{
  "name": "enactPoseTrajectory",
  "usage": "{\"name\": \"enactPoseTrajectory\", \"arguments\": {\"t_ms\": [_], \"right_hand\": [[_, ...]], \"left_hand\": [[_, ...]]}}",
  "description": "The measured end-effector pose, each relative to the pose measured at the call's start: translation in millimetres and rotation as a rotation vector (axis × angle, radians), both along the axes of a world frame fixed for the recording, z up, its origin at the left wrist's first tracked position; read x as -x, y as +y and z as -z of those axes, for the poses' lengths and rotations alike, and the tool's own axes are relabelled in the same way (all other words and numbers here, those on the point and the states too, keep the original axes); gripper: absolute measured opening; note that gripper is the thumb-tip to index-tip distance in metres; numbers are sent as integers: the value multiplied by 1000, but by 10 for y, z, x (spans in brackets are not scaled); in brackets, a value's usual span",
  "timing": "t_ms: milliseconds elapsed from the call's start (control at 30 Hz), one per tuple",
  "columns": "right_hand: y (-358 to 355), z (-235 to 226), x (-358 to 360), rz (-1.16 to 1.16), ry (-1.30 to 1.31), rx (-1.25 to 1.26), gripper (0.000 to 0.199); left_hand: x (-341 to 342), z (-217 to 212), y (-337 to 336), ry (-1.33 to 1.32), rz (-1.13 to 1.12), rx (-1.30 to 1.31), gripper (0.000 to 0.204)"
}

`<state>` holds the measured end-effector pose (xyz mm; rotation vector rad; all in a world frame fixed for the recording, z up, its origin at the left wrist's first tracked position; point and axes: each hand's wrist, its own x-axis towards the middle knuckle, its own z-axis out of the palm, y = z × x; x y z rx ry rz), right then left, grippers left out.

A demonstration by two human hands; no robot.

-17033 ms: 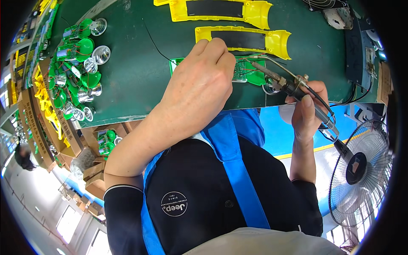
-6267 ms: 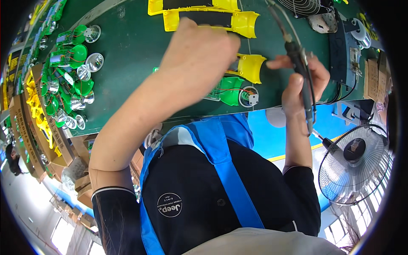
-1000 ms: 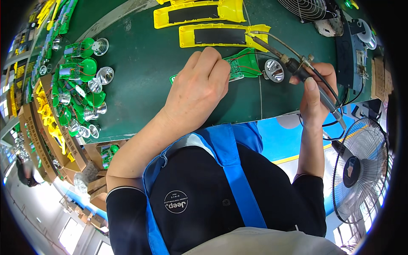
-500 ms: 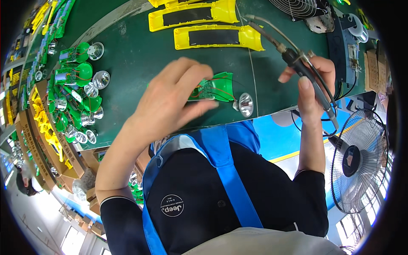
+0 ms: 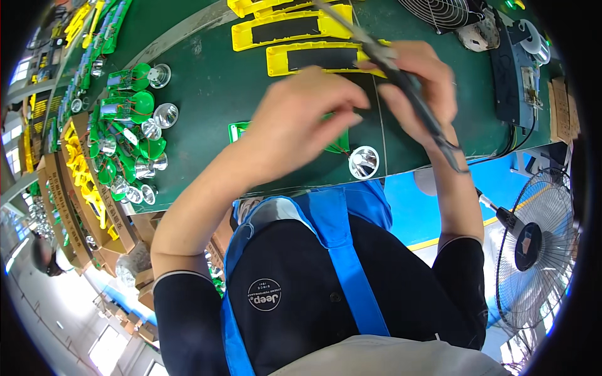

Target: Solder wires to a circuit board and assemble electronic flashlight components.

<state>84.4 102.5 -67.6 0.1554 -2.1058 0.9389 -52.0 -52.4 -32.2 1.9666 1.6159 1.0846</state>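
Note:
My right hand [image 5: 428, 88] is closed around a dark-handled soldering iron [image 5: 411, 94], blurred by motion, with its shaft pointing to the far left. Beside it, my left hand [image 5: 301, 119] hovers over a green plastic shell [image 5: 337, 139]; its thumb and index finger are a little apart, with nothing visible between them. That hand hides most of the shell and its circuit board. A shiny reflector cup [image 5: 364, 162] rests at the shell's right end, near the table's front edge.
Yellow shells with dark strips [image 5: 323, 59] lie at the far side. Green lamp assemblies with reflectors [image 5: 135, 135] crowd the left. A round fan grille [image 5: 436, 11] and a dark box [image 5: 511, 81] stand far right; a standing fan [image 5: 530, 246] is off the table edge.
My right hand has swung the soldering iron leftward, toward my left hand. My left hand has shifted right over the green shell. The reflector now faces more upward.

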Motion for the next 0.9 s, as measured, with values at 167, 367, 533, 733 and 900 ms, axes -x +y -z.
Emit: {"name": "enactPoseTrajectory", "arguments": {"t_ms": [167,367,533,733,900], "right_hand": [[46,131,92,23,-165,-131,40],[-147,111,-378,50,-208,59,31],[-141,-45,-439,207,-364,879,26],[-33,-62,-374,137,-605,999,21],[-44,-124,-297,164,-662,972,21]], "left_hand": [[398,76,-220,-589,-410,374,7],[401,150,-160,-397,-406,429,3],[590,153,42,233,-81,178,8],[542,163,95,382,43,232,7],[536,188,103,455,57,213,6]]}}
